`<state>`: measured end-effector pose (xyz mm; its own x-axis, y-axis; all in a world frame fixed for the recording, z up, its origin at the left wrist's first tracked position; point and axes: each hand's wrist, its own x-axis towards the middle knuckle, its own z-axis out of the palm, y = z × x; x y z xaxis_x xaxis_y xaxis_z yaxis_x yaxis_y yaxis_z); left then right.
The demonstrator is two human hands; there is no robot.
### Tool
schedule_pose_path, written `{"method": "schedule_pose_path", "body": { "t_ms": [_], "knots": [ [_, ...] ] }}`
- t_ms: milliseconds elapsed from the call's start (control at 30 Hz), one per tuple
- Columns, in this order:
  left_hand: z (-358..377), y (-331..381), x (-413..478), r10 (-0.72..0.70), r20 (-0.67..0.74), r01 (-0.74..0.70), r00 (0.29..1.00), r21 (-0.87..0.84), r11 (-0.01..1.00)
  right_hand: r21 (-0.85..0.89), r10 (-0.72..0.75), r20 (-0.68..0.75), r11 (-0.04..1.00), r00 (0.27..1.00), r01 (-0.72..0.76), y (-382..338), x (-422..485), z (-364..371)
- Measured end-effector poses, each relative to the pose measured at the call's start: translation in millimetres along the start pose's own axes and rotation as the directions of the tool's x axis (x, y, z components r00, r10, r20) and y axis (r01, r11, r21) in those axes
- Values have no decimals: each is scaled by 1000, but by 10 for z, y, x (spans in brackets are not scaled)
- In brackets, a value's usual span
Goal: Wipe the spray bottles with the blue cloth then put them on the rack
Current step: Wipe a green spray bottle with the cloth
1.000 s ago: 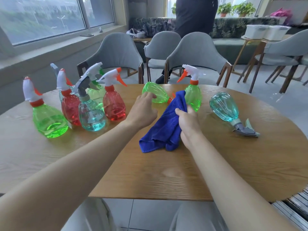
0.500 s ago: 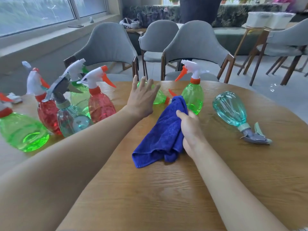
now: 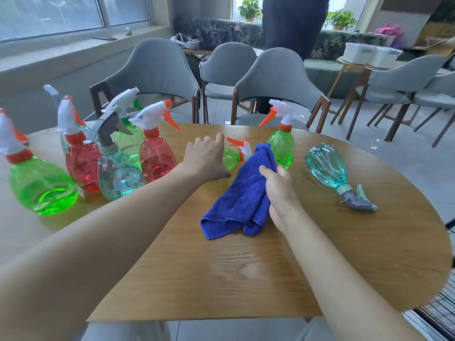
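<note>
A small green spray bottle (image 3: 231, 159) with an orange-and-white trigger lies on its side at the middle of the wooden table (image 3: 221, 271). My left hand (image 3: 206, 159) covers its body, fingers curled over it and thumb underneath. My right hand (image 3: 278, 190) grips the blue cloth (image 3: 238, 203), which hangs down onto the table right beside that bottle. Another green bottle (image 3: 282, 146) stands upright just behind the cloth. A teal bottle (image 3: 328, 166) with a grey trigger lies on its side to the right. No rack is in view.
Several upright bottles crowd the left of the table: a green one (image 3: 41, 185), two red ones (image 3: 155, 156), a teal one (image 3: 118, 175). Grey chairs (image 3: 278, 77) stand behind the far edge. A person (image 3: 293, 23) stands further back.
My left hand, spread open above the lying green bottle half a second ago, has come down and curled round it. My right hand keeps holding the cloth in the same place.
</note>
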<state>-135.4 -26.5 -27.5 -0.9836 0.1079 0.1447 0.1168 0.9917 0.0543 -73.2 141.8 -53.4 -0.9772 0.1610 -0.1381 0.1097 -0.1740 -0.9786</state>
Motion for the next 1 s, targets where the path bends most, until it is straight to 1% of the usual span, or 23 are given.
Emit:
{"method": "schedule_pose_path", "body": {
  "t_ms": [33,100,167,233,300,333,367,400,467,567,633,700,767,867,933,1000],
  "knots": [
    [-27,2,-76,-17,12,18,1000,-60,998,-9,-9,-3,1000,1000,9,-10,-44,-7],
    [-106,14,-221,-68,76,84,995,-236,968,-22,-31,-8,999,999,31,-11,-105,-32],
    [-205,49,-379,-122,122,163,985,-424,891,-35,-61,-15,998,998,60,-2,-145,-57],
    [-281,92,-541,-179,146,230,973,-611,757,-43,-111,5,993,994,111,3,-175,-77],
    [-321,153,-682,-212,177,268,961,-789,552,-61,-140,17,988,990,141,-14,-196,-91],
    [-330,190,-747,-216,187,268,958,-849,456,-61,-153,30,986,988,154,-28,-207,-98],
    [-333,224,-810,-218,189,262,957,-886,382,-56,-166,36,984,985,168,-41,-216,-103],
    [-328,262,-860,-224,189,257,956,-909,329,-46,-186,38,981,982,188,-60,-218,-105],
    [-304,329,-935,-224,185,243,957,-932,268,-33,-233,39,972,972,234,-117,-238,-91],
    [-247,428,-1006,-205,165,213,965,-946,243,-27,-297,54,954,953,298,-198,-284,-77],
    [-243,486,-1025,-221,125,180,967,-952,249,-41,-346,132,935,929,353,-215,-326,-52],
    [-293,547,-1020,-268,93,170,959,-945,280,-35,-398,192,911,897,412,-190,-367,-55],
    [-355,597,-979,-335,75,186,939,-931,313,-44,-456,241,877,857,479,-154,-396,-76],
    [-380,586,-912,-414,55,196,908,-931,306,-111,-539,349,788,766,605,-120,-409,-98],
    [-354,564,-908,-411,21,174,912,-925,339,-117,-538,372,781,756,613,-165,-386,-95],
    [-314,573,-958,-378,5,150,926,-922,356,-126,-510,374,799,774,588,-260,-309,-79]
  ]
}}
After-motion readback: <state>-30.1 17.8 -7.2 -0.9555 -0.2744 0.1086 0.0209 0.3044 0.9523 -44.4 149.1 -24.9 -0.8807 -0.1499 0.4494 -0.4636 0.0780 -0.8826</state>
